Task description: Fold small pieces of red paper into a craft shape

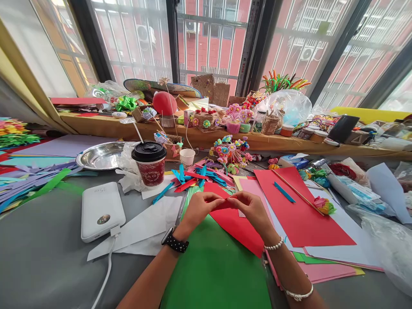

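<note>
Green paper sheet [212,266] right at the near edge of the surface [41,257], and both forearms come in over it. There's a dark watch [174,241] on the left wrist and a bead bracelet [274,246] on the right.

The left hand [199,208] and right hand [251,208] meet fingertip to fingertip, each closed in a tight pinch on a small red paper piece [227,202] held between them, just above a red sheet [238,229] that overlaps the green one. Whether the piece is joined to that sheet I cannot tell.

Out to the left, a white power bank [101,210] lies flat with its cable [106,274] trailing toward the near edge, beside a white paper sheet [144,227]. To the right, a larger red sheet [296,214] carries a thin wooden stick [298,193] and a blue strip [285,192].

Further back, a lidded paper cup [149,165] stands upright among loose coloured strips [193,176], a steel bowl [99,156] sits behind it to the left, and a bunch of paper flowers [229,150] is at centre. Beyond, the wooden ledge [106,126] under the window is crowded with craft pieces, a red balloon [164,103] among them.
</note>
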Motion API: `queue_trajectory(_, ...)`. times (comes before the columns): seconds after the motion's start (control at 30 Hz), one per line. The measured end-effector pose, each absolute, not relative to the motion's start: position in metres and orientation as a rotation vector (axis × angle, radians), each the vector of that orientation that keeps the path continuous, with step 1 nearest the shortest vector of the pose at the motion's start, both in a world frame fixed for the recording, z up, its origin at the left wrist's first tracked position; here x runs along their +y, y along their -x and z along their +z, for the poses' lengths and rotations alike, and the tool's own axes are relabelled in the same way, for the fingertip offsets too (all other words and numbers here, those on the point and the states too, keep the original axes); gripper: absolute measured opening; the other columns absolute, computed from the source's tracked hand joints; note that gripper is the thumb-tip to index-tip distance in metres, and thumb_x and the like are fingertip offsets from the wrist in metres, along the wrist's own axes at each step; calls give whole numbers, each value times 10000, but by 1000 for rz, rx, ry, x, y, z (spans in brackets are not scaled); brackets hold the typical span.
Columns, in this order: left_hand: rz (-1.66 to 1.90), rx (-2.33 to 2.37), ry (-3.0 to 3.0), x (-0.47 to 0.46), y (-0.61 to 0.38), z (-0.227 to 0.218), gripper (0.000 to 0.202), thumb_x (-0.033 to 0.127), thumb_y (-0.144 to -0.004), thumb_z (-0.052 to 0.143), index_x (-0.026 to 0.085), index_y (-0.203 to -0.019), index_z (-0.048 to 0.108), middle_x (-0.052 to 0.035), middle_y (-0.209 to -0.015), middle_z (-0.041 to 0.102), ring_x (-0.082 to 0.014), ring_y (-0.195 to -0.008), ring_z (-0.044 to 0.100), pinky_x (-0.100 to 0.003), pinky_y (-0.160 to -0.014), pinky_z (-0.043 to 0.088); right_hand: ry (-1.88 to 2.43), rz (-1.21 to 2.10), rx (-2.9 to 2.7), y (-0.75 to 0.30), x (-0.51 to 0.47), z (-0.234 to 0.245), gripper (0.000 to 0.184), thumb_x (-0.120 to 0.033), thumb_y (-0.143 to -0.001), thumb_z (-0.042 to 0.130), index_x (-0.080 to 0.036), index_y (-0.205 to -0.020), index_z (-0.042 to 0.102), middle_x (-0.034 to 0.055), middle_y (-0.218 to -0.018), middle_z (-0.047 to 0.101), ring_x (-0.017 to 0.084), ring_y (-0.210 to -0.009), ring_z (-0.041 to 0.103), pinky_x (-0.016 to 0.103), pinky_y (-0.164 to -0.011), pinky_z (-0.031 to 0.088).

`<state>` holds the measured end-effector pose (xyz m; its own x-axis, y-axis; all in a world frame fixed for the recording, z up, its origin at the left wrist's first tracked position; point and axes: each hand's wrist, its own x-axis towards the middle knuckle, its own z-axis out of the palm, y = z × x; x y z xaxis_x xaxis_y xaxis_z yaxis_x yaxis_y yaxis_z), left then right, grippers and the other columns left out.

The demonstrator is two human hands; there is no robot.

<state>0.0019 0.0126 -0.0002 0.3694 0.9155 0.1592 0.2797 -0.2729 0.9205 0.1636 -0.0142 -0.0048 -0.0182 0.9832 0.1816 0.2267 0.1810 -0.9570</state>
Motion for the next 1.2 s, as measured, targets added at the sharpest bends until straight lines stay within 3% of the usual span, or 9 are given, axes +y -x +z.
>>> queue_trajectory(0.17, 853, 1081, -1696, 14, -2, -1, 259, 381, -636, 540, 157, -675, 665, -34, -675, 662, -186, -661, 580, -212, -548, 413, 1217, 950, -1425, -162, -14, -5, 213, -368, -664, 563, -164, -695, 617, 43, -648, 638, 171, -624, 595, 272, -581, 468)
queue_trajectory(0.47, 802, 1056, -1798, 16, 0, -1, 243, 361, -638, 535, 158, -656, 667, -25, -642, 657, -170, -625, 570, -202, -538, 390, 1235, 951, -1479, -160, -17, -1, 153, -316, -667, 565, -179, -653, 631, 9, -556, 608, 137, -531, 560, 218, -453, 408)
queue_trajectory(1.07, 716, 1130, -1749, 29, 16, -1, 262, 396, -592, 558, 154, -606, 657, -16, -547, 621, -157, -563, 539, -197, -503, 375, 1258, 913, -1375, -176, -8, -4, 171, -326, -653, 579, -160, -656, 620, 17, -553, 593, 142, -525, 557, 235, -497, 432)
queue_trajectory(1.2, 746, 1117, -1768, 27, 14, -1, 245, 373, -617, 544, 154, -638, 654, -29, -623, 640, -167, -605, 553, -206, -528, 386, 1247, 909, -1390, -173, -8, -5, 144, -301, -666, 570, -165, -649, 614, 10, -554, 586, 136, -527, 550, 229, -493, 427)
